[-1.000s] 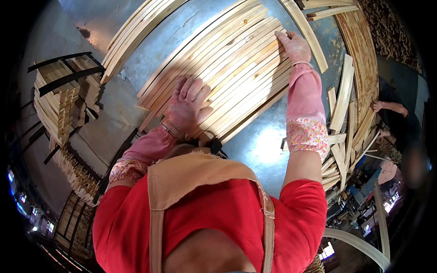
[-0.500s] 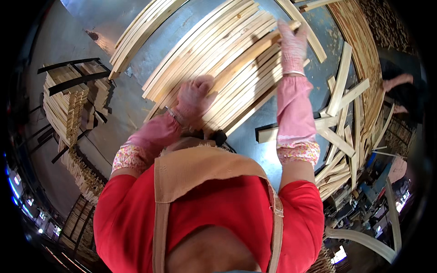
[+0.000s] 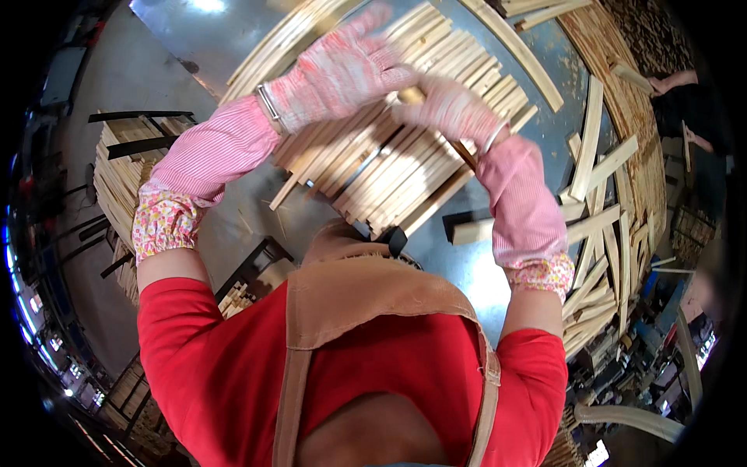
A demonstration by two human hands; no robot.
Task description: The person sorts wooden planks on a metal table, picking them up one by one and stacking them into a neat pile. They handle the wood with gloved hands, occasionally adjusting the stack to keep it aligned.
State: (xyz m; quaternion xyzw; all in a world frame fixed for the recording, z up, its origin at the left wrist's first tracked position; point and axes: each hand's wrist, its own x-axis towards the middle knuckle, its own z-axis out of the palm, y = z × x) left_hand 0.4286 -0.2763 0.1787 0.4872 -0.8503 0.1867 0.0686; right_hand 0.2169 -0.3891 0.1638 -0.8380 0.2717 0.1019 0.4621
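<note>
A row of pale wooden strips lies side by side on the metal table. Above its far left part is my left hand, in a pink-and-white knitted glove, its fingers spread with nothing in them. My right hand, gloved alike and blurred, is closed around a wooden strip, whose end shows by the fingertips; the hand covers most of it. My two hands nearly meet over the row, the left fingertips close to the right fingers.
Another bundle of strips lies at the far left of the table. Loose crossed wooden pieces are heaped on the right, beside a long wooden board. A stack of strips stands at left. Another person's hand shows at far right.
My left hand has risen from the near end of the row to its far left, fingers now spread. My right hand has come nearer and leftward with the strip, which has turned.
</note>
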